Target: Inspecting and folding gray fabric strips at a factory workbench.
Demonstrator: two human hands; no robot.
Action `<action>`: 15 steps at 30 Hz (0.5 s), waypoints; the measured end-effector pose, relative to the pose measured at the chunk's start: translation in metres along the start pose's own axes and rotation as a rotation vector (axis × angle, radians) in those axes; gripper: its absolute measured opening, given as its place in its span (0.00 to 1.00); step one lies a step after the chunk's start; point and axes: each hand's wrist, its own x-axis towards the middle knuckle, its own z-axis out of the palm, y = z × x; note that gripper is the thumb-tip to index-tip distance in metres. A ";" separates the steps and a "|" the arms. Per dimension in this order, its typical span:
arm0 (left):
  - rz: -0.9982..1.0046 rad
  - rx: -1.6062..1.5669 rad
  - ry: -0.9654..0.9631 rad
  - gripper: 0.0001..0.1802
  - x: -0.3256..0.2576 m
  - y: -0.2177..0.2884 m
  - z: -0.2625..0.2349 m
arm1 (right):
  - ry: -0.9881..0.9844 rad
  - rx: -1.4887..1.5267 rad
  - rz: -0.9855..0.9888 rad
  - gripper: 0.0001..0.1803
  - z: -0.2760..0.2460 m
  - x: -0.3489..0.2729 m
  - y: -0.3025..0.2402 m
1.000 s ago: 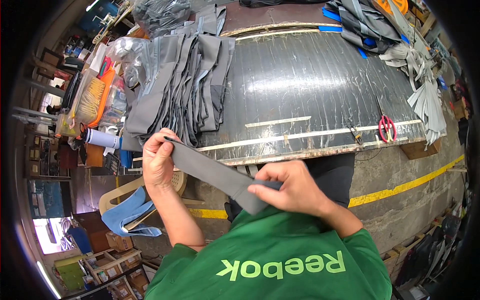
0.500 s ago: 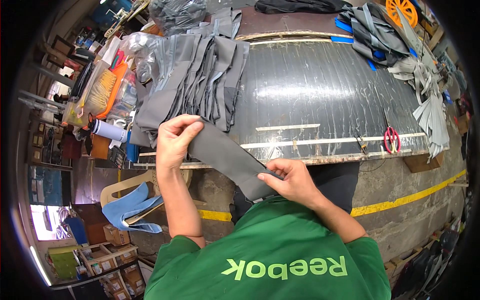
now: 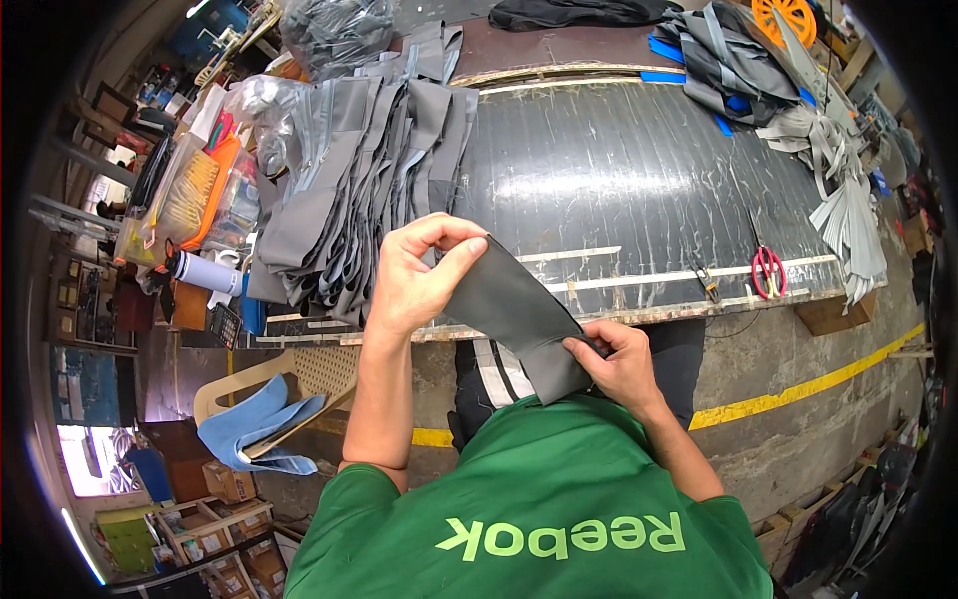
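A dark grey fabric strip [image 3: 511, 307] stretches between my two hands, just off the table's front edge. My left hand [image 3: 424, 270] pinches its upper corner between thumb and fingers. Lower and to the right, my right hand [image 3: 617, 361] grips the strip's edge with thumb on top, near a cross seam. The strip's lower end hangs down against my green shirt. To the left on the table lies a thick pile of similar grey fabric pieces [image 3: 344, 190], their layers fanned and overlapping.
The dark table [image 3: 599, 190] has pink-handled scissors [image 3: 767, 274] and small thread snips [image 3: 707, 284] at its front right. Grey strips [image 3: 848, 235] hang off its right end. Clear boxes and a lilac tumbler [image 3: 208, 273] stand left. A beige chair [image 3: 299, 384] with blue cloth sits nearby.
Both hands have shifted right with the strip; my right hand is also slightly lower. The strip is held more steeply, its ends closer together. The view has shifted a little.
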 end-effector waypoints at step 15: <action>0.339 0.412 0.219 0.03 0.027 0.047 0.041 | 0.186 -0.210 -0.241 0.11 0.004 0.010 -0.026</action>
